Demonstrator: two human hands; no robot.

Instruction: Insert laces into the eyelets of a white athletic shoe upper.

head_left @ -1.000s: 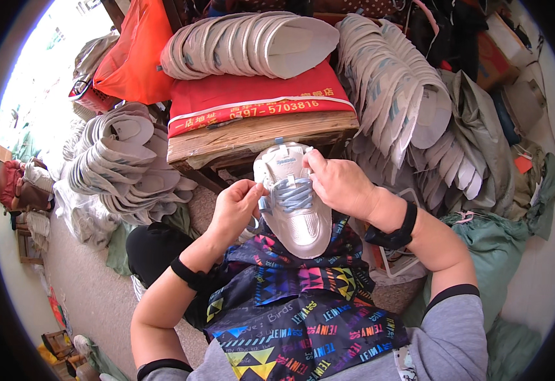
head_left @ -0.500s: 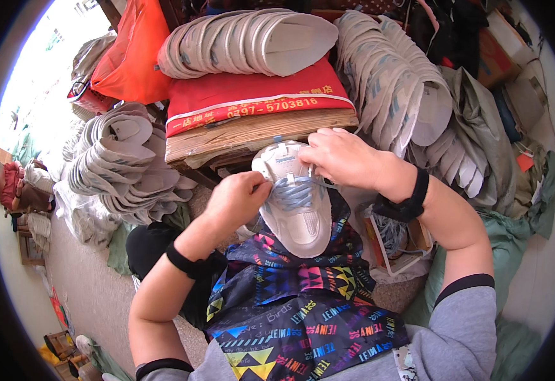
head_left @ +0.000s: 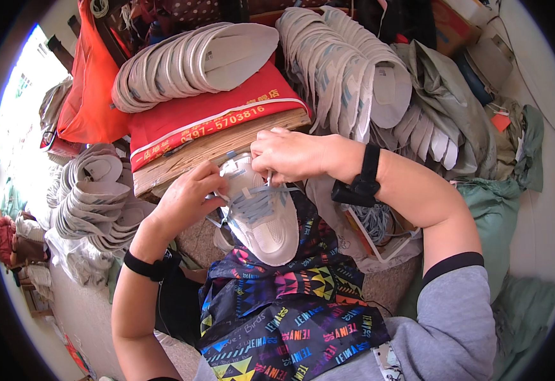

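Observation:
A white shoe upper (head_left: 276,236) rests toe toward me on my patterned apron (head_left: 284,311), its tongue end against the wooden block's edge. Pale blue-grey shoelace (head_left: 254,208) criss-crosses its front. My left hand (head_left: 191,195) is at the upper's left eyelet edge, thumb and fingers pinched around a stretch of the lace. Over the tongue's right side, my right hand (head_left: 293,155) pinches the lace near the upper right eyelets. Its curled fingers partly hide the tongue and the eyelets there.
Beyond the upper stands a wooden block (head_left: 220,152) covered by a red cloth (head_left: 207,117), with nested shoe uppers (head_left: 182,63) on top. More stacked uppers lie right (head_left: 347,76) and left (head_left: 90,203). A box of laces (head_left: 379,225) sits by my right forearm. An orange bag (head_left: 90,95) hangs far left.
The whole view has shifted, so the surroundings sit farther left. My left hand has loosened from a fist to a pinch on the lace. My right hand has come lower, beside the eyelets.

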